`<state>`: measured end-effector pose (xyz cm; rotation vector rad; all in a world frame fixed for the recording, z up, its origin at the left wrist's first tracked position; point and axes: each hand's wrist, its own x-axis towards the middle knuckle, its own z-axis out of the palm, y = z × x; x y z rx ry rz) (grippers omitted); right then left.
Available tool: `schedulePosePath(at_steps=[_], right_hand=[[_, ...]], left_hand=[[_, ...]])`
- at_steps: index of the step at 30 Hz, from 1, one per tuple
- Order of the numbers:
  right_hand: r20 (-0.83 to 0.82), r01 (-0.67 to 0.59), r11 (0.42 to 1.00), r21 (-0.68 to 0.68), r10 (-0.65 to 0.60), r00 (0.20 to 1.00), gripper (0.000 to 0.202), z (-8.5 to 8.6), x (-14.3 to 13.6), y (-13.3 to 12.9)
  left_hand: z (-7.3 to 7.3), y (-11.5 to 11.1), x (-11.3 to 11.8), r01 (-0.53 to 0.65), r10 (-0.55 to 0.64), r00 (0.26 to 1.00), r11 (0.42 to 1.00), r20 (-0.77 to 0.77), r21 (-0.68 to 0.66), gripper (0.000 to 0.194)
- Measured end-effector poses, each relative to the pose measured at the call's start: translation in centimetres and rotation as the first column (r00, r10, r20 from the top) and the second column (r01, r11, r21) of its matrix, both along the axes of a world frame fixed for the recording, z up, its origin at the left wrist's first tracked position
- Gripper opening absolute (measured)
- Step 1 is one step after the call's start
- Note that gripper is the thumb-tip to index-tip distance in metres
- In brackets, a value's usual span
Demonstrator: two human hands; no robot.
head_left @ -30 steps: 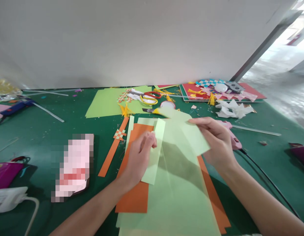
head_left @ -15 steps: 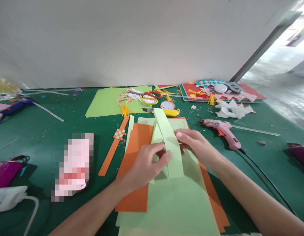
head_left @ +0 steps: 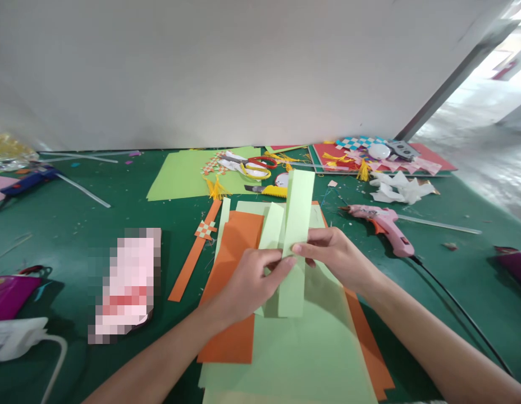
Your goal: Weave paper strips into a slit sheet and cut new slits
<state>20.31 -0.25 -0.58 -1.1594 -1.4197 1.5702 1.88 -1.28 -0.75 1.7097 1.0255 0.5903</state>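
And here it is, the pale green paper strip [head_left: 301, 213], standing up between my two hands, over the middle of the big pale green sheet [head_left: 319, 353]. My left hand [head_left: 256, 278] has it from the left, thumb across the front face and index finger at the edge, pinched together on the paper. My right hand [head_left: 340, 252] pinches the other edge, thumb tip in front, fingers curled partly out of sight behind. Those grips sit close together around mid-strip, probably so this thin stock stays straight and I can control both edges at once. There's what looks like a lengthwise fold along the left side, which would explain the careful two-sided hold. Just to the left, a second pale green strip [head_left: 272, 224] lies on the sheet, beside the orange paper [head_left: 241, 241], perhaps stacked there to be within reach. Over on the green worktop [head_left: 129, 207], the pink glue gun [head_left: 384, 221] rests on its side to my right, nozzle turned inward, likely handy for that hand. Beyond the papers, the yellow utility knife [head_left: 274, 191] lies near the scissors [head_left: 260, 167], out of the way of my fingers.
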Motion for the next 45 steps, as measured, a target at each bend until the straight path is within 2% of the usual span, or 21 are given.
schedulePosePath(at_steps=[5, 12, 19, 25, 33, 36, 41, 45], right_hand=[[-0.016, 0.046, 0.998, 0.033, -0.045, 0.999, 0.027, -0.1, 0.3, 0.1], [-0.009, 0.015, 0.999, 0.038, -0.015, 1.000, 0.040, -0.1, -0.3, -0.2], [-0.029, 0.156, 0.987, 0.041, -0.155, 0.988, 0.042, -0.4, 0.4, 0.2], [-0.010, 0.019, 1.000, 0.025, -0.019, 1.000, 0.042, -0.3, -0.1, 0.0], [-0.033, 0.157, 0.986, 0.062, -0.155, 0.987, 0.039, -0.2, 0.8, 0.4], [-0.030, 0.118, 0.991, 0.066, -0.116, 0.993, 0.040, -0.1, 0.4, 0.1], [0.025, -0.032, 0.996, 0.086, 0.030, 0.999, 0.036, 0.1, -0.4, -0.4], [0.019, 0.025, 0.990, 0.137, -0.028, 0.999, 0.042, 0.3, -0.1, -0.2]], left_hand=[[-0.3, 0.0, -0.2, -0.003, 0.004, 1.000, 0.998, -0.007, 0.060, 0.042], [-0.3, 0.0, -0.1, -0.077, 0.079, 0.996, 0.996, 0.043, -0.040, 0.044], [-0.5, -0.1, -0.3, -0.044, 0.039, 0.998, 0.995, -0.052, -0.092, 0.046], [-0.1, 0.0, -0.3, -0.096, 0.100, 0.994, 0.992, 0.040, -0.083, 0.043], [-0.3, -0.1, -0.3, -0.028, 0.026, 0.999, 0.997, -0.032, -0.078, 0.047], [-0.3, -0.1, -0.3, -0.056, 0.058, 0.998, 0.993, 0.010, -0.103, 0.043], [0.1, -0.2, -0.2, -0.087, 0.110, 0.989, 0.972, 0.095, -0.219, 0.037], [0.1, -0.2, -0.2, -0.062, 0.087, 0.989, 0.978, 0.117, -0.201, 0.038]])
